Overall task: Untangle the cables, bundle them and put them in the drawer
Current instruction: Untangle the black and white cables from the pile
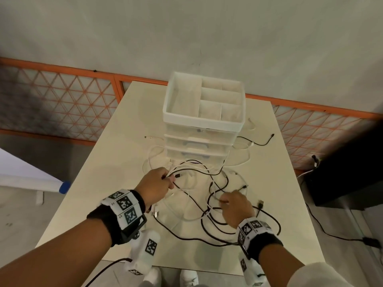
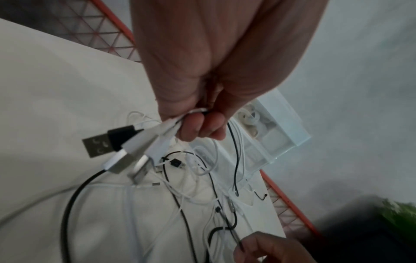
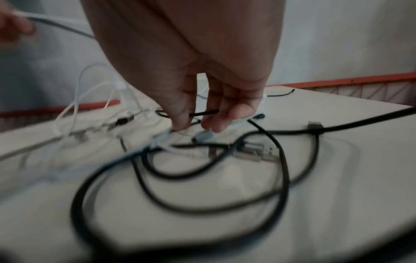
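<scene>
Early going — the left hand (image 1: 156,184) pinches several plugs (image 2: 126,151), the right hand (image 1: 235,206) pinches a thin black cable (image 3: 202,113); cables (image 1: 207,193) lie tangled mid-frame, drawers (image 1: 196,146) closed.

Beyond my grip a pale wall (image 1: 186,34) rises behind an orange lattice rail (image 1: 62,96). The white table (image 1: 87,193) stands on grey floor (image 1: 18,220); right, a black cabinet (image 1: 342,172).

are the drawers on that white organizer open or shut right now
Shut. In the head view all three drawers sit flush in the organizer, none pulled out. The cables lie tangled on the table.
</scene>
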{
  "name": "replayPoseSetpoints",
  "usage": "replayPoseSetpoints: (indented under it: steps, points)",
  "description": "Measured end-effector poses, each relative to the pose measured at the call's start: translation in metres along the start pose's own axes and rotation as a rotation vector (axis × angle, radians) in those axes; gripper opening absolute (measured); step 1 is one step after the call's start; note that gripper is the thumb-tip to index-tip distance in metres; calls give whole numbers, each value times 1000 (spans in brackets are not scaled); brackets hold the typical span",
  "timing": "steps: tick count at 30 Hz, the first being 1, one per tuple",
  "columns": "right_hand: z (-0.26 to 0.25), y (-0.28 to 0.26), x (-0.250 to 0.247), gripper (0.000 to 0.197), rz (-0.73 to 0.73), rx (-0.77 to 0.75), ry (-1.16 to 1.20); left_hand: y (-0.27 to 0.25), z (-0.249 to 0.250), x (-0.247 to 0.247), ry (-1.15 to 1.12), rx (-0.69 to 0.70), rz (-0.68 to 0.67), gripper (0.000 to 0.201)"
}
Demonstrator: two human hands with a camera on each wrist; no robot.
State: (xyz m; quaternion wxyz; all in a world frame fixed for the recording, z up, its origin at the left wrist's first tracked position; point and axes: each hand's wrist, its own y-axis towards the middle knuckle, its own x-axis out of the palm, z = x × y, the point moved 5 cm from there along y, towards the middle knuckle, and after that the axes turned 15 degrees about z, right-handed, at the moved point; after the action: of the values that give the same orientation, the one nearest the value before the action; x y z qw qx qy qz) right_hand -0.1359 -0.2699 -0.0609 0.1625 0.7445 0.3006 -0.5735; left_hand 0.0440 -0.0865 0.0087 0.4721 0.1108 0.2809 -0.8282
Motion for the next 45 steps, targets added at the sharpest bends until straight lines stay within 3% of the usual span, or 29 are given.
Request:
replayPoseSetpoints:
  steps: [3, 6, 9, 14, 18, 23, 26, 28, 29, 31, 34, 36, 38, 41, 45]
  points:
    - [-11, 21, -54, 24, 216, 16, 231, 2, 13, -7, -143, -47, 11, 17]
    - [-29, 30, -120, 25, 382, 94, 666, 0, 35, -12, -330, -49, -28, 11]
    - [-66, 22, -162, 14, 346, 74, 1071, -11, 65, -4, -456, 18, -109, 13]
    - [-118, 5, -178, 16, 230, -11, 1342, -25, 105, 26, -493, 152, -160, 16]
    - [-100, 13, -197, 23, 370, 64, 1472, -15, 90, 33, -392, 128, -177, 20]
    - [-35, 34, -221, 19, 642, 318, 1725, 9, 40, 20, -156, 60, -158, 25]
    - [4, 53, -195, 23, 632, 519, 1622, 18, 38, 9, -45, 73, -118, 25]
    - [17, 56, -162, 47, 492, 609, 1334, 19, 51, 2, -28, 101, -71, 24]
    - [14, 50, -151, 56, 441, 579, 1117, 17, 60, -1, -16, 127, -49, 23]
    - [-11, 32, -142, 60, 455, 371, 754, 11, 80, -1, 30, 201, -42, 24]
    - [-81, 5, -137, 48, 418, -128, 652, 0, 106, 8, 28, 255, -137, 21]
    - [-107, 1, -138, 24, 453, -276, 584, -6, 116, 12, -51, 231, -191, 16]
    - [-106, 10, -146, 8, 491, -233, 566, -8, 121, 9, -71, 246, -190, 17]
    - [-81, 27, -173, 12, 528, -92, 565, -2, 110, -2, 107, 340, -139, 26]
    - [-39, 59, -189, 26, 533, 110, 571, 14, 68, -15, 101, 218, -70, 29]
